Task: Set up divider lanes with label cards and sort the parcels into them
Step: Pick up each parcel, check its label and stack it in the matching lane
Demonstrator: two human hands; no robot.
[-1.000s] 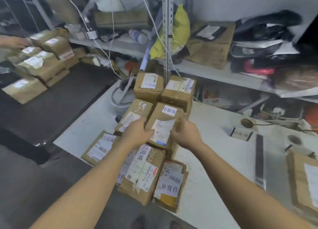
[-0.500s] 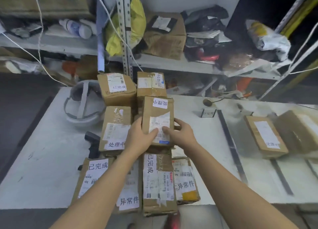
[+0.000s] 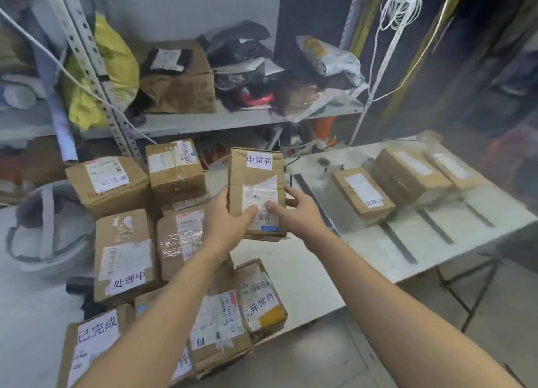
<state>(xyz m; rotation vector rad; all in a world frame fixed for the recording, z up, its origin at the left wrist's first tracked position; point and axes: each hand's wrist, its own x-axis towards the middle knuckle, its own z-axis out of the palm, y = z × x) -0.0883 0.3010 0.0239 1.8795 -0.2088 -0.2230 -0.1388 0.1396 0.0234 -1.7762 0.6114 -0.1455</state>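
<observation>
I hold a brown cardboard parcel (image 3: 256,178) with a white shipping label above the white table (image 3: 305,271). My left hand (image 3: 230,215) grips its near left side and my right hand (image 3: 294,210) grips its near right side, thumbs on the label. A cluster of several labelled parcels (image 3: 122,256) lies on the table's left half. On the right half, dark divider strips (image 3: 398,242) lie between lanes, and three parcels (image 3: 361,195) rest there. A small label card (image 3: 333,169) stands near the far edge.
A metal shelf rack (image 3: 203,122) behind the table carries a big carton (image 3: 180,81), a yellow bag (image 3: 116,58) and dark bags. A grey bin (image 3: 49,227) sits at the table's left. White cords (image 3: 401,6) hang at the upper right.
Both hands have lifted the parcel off the cluster and carried it to the right, toward the lanes. The view has swung right, showing more of the divider strips.
</observation>
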